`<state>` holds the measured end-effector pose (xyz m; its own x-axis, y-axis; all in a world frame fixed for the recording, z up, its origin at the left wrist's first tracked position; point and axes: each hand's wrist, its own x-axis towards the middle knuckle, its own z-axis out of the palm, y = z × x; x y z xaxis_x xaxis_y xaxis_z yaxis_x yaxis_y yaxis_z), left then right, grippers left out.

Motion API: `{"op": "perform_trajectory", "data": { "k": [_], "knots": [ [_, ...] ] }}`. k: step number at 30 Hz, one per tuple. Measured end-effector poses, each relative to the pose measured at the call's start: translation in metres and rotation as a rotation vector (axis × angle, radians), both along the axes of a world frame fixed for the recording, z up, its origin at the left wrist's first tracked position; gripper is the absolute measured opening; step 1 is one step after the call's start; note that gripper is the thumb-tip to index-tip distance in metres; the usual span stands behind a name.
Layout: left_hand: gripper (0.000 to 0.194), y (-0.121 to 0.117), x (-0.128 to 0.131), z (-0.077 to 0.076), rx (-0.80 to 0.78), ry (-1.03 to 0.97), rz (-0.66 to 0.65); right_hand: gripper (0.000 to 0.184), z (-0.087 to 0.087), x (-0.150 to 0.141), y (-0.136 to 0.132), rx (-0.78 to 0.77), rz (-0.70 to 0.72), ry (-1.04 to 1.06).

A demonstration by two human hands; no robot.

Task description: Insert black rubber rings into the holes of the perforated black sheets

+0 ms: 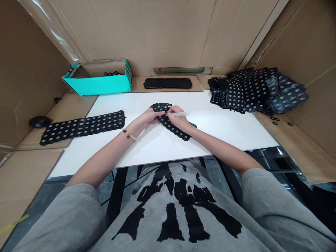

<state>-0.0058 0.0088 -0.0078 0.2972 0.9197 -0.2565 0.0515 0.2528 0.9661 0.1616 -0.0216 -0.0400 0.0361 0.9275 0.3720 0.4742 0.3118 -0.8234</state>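
Note:
Over the middle of the white board, my left hand (150, 116) is closed on the far end of a black perforated strip (176, 128) dotted with round holes. The strip bends over at that end, and its other end slants toward me on the right. My right hand (178, 119) grips a white pen-like tool (181, 113), its tip side against the strip near my left thumb. What the tip touches is too small to make out. A similar black strip (84, 126) lies flat on the left, beyond my left wrist.
A turquoise box (98, 85) with black pieces inside stands back left. Another dark strip (168, 83) lies along the back. Black dotted strips (246, 89) are piled at right, near several small black rings (274, 123). A black rounded object (40, 121) sits far left. Cardboard walls (178, 31) enclose the board.

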Motion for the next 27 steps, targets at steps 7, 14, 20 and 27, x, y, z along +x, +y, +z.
{"op": "perform_trajectory", "data": {
  "k": [7,14,20,27],
  "knots": [
    [0.027,0.008,-0.005,-0.004,0.028,0.003,-0.024,0.017,0.006,0.011,0.011,-0.288,0.116,0.306],
    [0.039,0.007,-0.013,0.001,0.055,-0.068,-0.201,0.017,0.020,0.012,0.010,-0.407,0.076,0.601],
    [0.040,0.006,-0.011,-0.004,0.147,0.018,-0.251,0.018,0.025,0.013,0.008,-0.380,0.044,0.645],
    [0.026,0.002,-0.002,-0.006,0.176,0.098,-0.114,0.016,0.024,0.013,0.008,-0.347,0.063,0.576]
  ]
}}
